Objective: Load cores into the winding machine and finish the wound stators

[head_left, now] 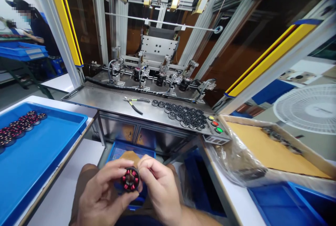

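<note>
Left hand: The person's left hand [101, 191] is half open, its fingers over the top and its thumb under the bottom of a round motor coil [130, 179], gripped by the rim.
Coil: Black-rimmed and wound in red, it sits between the two hands above the lap, its face turned to the camera.
Right hand: The right hand [161, 185] is curled closed, thumb and forefinger pinched together at the coil's right edge; whether a thin wire lies between them cannot be told.
Lap: Brown trousers [82, 191] show on either side of the hands.
Left tray: A blue tray [49, 163] holds a cluster of red coils [21, 126] toward its far left.
Right side: Blue bins [275, 201] stand near, and beyond them a plastic-wrapped cardboard box [252, 147] holds dark parts [282, 140] along its far side.
Bench: Pliers [135, 108] with handles spread lie on the metal bench [112, 101], left of a pack of black rings [183, 114] and the yellow, red and green buttons [215, 123].
Machine: Behind the bench, a metal machine [159, 46] stands between two yellow bars [67, 25].
Far right: A white fan [309, 108].
Far left: A co-worker [44, 33] in dark clothes and a cap, beside another blue tray [22, 51].
</note>
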The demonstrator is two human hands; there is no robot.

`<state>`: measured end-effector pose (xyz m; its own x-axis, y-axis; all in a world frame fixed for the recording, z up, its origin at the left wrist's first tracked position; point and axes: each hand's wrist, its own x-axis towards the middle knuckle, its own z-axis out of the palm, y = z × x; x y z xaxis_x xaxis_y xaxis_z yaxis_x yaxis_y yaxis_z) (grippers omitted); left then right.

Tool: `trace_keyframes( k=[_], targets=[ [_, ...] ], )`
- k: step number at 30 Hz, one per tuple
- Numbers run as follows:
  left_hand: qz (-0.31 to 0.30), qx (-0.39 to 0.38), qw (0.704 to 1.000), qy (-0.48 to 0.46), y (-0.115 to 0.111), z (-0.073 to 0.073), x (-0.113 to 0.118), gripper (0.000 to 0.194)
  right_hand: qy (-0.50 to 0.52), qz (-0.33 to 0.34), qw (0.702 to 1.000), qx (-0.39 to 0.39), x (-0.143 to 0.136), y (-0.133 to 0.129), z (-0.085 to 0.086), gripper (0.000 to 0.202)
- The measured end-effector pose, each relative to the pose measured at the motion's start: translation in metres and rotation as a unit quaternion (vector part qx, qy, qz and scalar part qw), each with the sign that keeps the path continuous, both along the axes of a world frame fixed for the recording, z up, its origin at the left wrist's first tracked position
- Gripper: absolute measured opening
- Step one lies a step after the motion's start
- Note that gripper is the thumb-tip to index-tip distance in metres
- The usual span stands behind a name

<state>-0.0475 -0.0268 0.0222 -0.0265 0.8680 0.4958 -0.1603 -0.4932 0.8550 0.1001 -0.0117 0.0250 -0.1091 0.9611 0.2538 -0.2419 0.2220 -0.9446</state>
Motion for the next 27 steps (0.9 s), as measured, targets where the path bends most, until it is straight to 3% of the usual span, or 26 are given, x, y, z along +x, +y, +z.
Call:
trace_keyframes(
  k=[3,9,27],
  targets=[
    [0.026,0.046,0.998,0.016,-0.001,-0.004,0.001,0.057,0.076,0.061,0.988,-0.118,-0.004,0.000,-0.010,0.037],
    [0.043,-0.011,0.999,0.029,0.001,-0.010,-0.004,0.056,0.122,0.071,0.963,-0.228,-0.007,-0.001,-0.016,0.044],
    [0.020,0.014,1.000,0.016,0.002,-0.012,-0.004,0.058,0.096,0.064,0.980,-0.163,-0.007,0.002,-0.018,0.035]
  ],
)
